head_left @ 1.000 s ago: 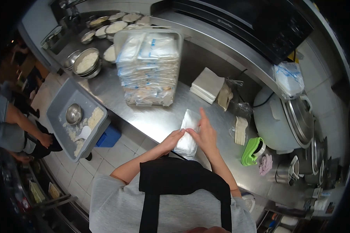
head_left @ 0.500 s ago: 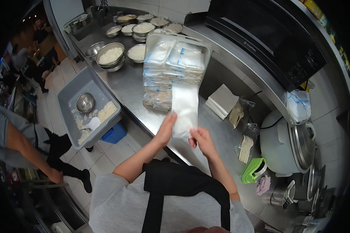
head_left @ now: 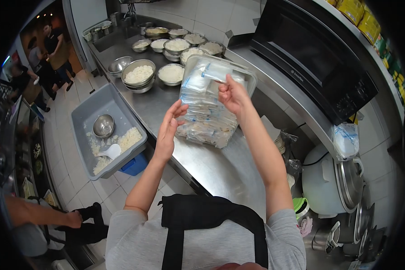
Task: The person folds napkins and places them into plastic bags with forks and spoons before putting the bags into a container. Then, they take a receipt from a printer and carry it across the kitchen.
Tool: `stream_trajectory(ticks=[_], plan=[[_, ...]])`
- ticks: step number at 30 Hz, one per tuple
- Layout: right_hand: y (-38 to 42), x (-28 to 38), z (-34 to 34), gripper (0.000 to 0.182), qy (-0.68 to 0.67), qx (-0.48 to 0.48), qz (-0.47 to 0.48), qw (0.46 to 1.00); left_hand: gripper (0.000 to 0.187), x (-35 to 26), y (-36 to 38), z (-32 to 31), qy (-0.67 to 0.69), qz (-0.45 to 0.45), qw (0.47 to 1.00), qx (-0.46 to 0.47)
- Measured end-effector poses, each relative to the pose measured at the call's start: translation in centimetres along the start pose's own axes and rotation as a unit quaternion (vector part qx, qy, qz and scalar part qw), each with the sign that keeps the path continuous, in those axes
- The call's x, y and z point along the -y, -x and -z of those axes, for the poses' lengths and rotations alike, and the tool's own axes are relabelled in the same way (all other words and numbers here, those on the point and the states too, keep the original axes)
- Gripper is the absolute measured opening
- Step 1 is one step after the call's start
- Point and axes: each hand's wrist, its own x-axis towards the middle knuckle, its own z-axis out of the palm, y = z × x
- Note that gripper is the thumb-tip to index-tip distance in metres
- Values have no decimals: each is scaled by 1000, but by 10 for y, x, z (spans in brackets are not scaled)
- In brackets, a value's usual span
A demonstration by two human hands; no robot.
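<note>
"Counter (head_left: pixel 211 168) first: what kind?"

"Steel, shiny, running slantwise through a tiled kitchen. Bowls (head_left: pixel 177 45) toward the far end, many heaped with white grains. Tub (head_left: pixel 253 86) nearer, crammed with packets (head_left: pixel 210 121) in clear plastic with blue print."

"And around it?"

"Off the counter's left edge, a grey bin (head_left: pixel 79 128) with more grains, a small bowl (head_left: pixel 104 126) and a white scoop (head_left: pixel 114 151) inside; below, a blue box (head_left: pixel 135 165). Up on the right, a black oven (head_left: pixel 310 58) on a shelf; under that, a big pot (head_left: pixel 317 184). Tiled floor (head_left: pixel 87 193) on the left, people (head_left: pixel 56 45) far back by a doorway, and a co-worker's arm (head_left: pixel 45 214) low on the left, well apart from the tub."

"Now the left hand (head_left: pixel 168 132). How far open?"

"Wide — palm turned toward the packets, fingers a little apart and slightly bent. Clasping nothing, just beside the stack's left side. Touching or not, impossible to tell."

"Right hand (head_left: pixel 232 95)?"

"Over the top packets, inside the tub's outline, fingers bent inward. Closed on plastic or merely near it — cannot tell from here."

"Together or separate?"

"Separate, with packets between. Stack in the tub, leaning out over its near end."
</note>
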Motion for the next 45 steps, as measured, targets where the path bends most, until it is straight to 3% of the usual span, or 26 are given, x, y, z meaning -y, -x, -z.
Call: stream_trajectory(ticks=[1, 3, 4, 5, 6, 7, 9, 10, 12, 13, 14, 15, 16, 18, 23, 26, 29, 35, 37, 38, 39, 40, 41, 42, 43, 45], plan=[[2, 8, 9, 33, 2, 2, 1, 1000, 58, -4, -7, 3, -31, -26, 999, 16], [13, 24, 30, 35, 259, 76, 43, 962, 56, -9, -20, 16, -72, -56, 996, 24], [20, 23, 32, 35, 266, 79, 48, 960, 54, -13, -29, 22, -112, -85, 990, 30], [30, 19, 35, 37, 465, -4, 196, 863, 45, -20, -36, 27, -131, -98, 986, 23], [33, 19, 37, 39, 627, -87, 330, 700, 45, -20, -48, 27, -127, -103, 986, 16], [29, 21, 36, 39, 631, -84, 330, 697, 42, -20, -63, 27, -173, -129, 975, 56], [20, 17, 32, 44, 651, 11, 422, 631, 35, -16, -94, 19, -234, -149, 951, 136], [9, 15, 32, 44, 652, 9, 422, 630, 36, -3, -113, 11, -271, -161, 937, 152], [-25, 14, 31, 43, 716, -22, 407, 567, 35, 40, -155, -9, -342, -194, 906, 158], [-36, 17, 27, 43, 717, -24, 408, 564, 34, 57, -173, -18, -377, -212, 889, 147], [-48, 21, 23, 45, 756, -43, 323, 568, 34, 59, -185, -27, -375, -216, 889, 146], [-53, 24, 17, 47, 788, -61, 235, 566, 35, 61, -194, -34, -447, -154, 867, 161], [-55, 26, 13, 47, 788, -61, 236, 565, 36, 64, -202, -39, -514, -87, 835, 174], [-61, 27, 9, 49, 810, -87, 143, 562, 37, 72, -212, -43, -531, -70, 825, 179], [-76, 14, 30, 51, 812, -67, 120, 567, 39, 91, -214, -44, -573, -24, 782, 243], [-70, 3, 35, 51, 807, -84, 129, 570, 38, 101, -204, -44, -596, -51, 765, 239], [-67, -8, 37, 52, 793, -89, 135, 587, 39, 108, -192, -42, -581, -85, 783, 206], [-62, -27, 41, 52, 799, -125, 205, 552, 38, 123, -181, -41, -534, -138, 821, 148], [-58, -19, 37, 52, 801, -117, 172, 561, 39, 122, -186, -37, -559, -131, 797, 190], [-58, -14, 31, 52, 804, -103, 137, 569, 33, 120, -187, -34, -569, -170, 768, 239], [-64, -17, 34, 53, 798, -116, 172, 566, 29, 117, -191, -31, -585, -201, 734, 280], [-71, -23, 44, 54, 789, -121, 207, 566, 23, 128, -192, -35, -564, -130, 782, 232], [-78, -22, 50, 56, 792, -98, 205, 567, 30, 138, -199, -34, -580, -142, 763, 248], [-66, -8, 33, 55, 788, -58, 166, 590, 40, 101, -189, -39, -549, -39, 809, 206], [-71, -7, 33, 55, 804, -70, 161, 568, 49, 93, -191, -39, -582, -32, 776, 240], [-87, -6, 47, 54, 814, -64, 177, 549, 50, 88, -196, -43, -621, -35, 744, 242]])
